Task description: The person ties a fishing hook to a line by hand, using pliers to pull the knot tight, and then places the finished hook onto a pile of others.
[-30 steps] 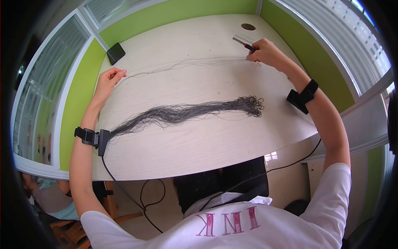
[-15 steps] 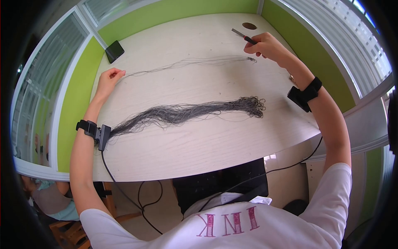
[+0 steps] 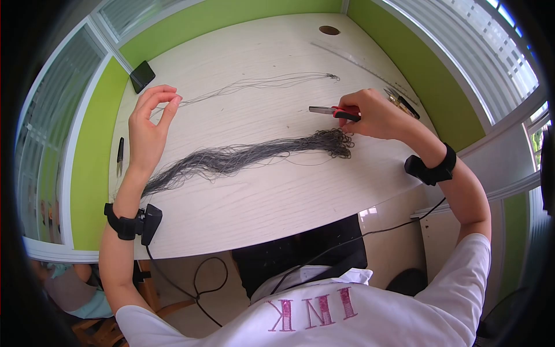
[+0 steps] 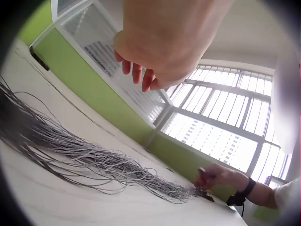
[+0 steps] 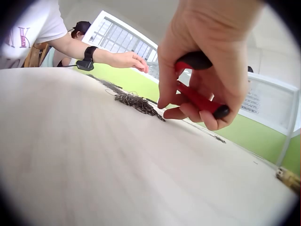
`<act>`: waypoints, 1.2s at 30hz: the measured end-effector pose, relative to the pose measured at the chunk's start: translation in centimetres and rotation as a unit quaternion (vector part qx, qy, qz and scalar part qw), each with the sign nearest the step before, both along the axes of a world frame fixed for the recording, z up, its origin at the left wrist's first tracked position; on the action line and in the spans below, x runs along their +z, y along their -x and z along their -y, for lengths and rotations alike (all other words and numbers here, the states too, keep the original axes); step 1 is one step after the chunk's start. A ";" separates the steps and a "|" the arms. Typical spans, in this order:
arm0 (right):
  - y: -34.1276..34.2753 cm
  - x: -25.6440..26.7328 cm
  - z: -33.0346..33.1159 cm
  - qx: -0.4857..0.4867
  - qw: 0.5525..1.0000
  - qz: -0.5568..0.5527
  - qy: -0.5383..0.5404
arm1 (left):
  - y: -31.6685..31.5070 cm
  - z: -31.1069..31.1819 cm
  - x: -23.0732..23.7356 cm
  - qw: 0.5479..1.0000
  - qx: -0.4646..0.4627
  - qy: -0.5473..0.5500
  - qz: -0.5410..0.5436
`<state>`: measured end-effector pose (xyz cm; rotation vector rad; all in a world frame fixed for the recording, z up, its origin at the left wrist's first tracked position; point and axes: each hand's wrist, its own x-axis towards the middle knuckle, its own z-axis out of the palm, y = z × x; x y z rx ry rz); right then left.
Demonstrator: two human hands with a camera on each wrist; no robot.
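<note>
A long bundle of dark thin strands point(image 3: 231, 158) lies across the table, its looped end at the right. The right hand point(image 3: 376, 115) grips red-and-black pliers point(image 3: 346, 113) just above those loops; the right wrist view shows the pliers' handles point(image 5: 197, 96) inside the curled fingers, thumb and a fingertip near the loops point(image 5: 136, 102). The left hand point(image 3: 151, 124) is raised over the table's left side, fingers bent and parted from the thumb, with nothing seen between them. Behind the bundle lies a thinner group of strands point(image 3: 260, 82), its left end near the left fingertips.
A ruler point(image 3: 364, 70) and some tools point(image 3: 402, 103) lie at the right back. Small scissors point(image 3: 120, 156) rest at the left edge, a black box point(image 3: 142, 76) at the back left corner. Green partitions point(image 3: 231, 26) border the table; a cable point(image 3: 370, 234) crosses near the lap.
The left hand has let go of the thin strands and lifted, its fingers parting. After releasing the strands' right end, the right hand has moved with the pliers toward the big bundle's loops.
</note>
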<state>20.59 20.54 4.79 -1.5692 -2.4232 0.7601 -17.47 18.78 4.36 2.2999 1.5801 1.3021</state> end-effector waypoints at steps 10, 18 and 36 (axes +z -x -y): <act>0.2 -0.8 0.0 0.027 0.998 0.028 -0.043 | -7.8 6.3 0.4 0.975 -0.167 0.134 0.054; 0.3 0.0 0.9 0.008 0.999 -0.032 -0.032 | -9.2 5.7 -2.1 0.964 -0.200 0.167 -0.052; 5.3 -0.7 2.8 0.105 0.987 -0.115 0.045 | -10.3 3.5 -4.5 0.970 -0.198 0.054 -0.132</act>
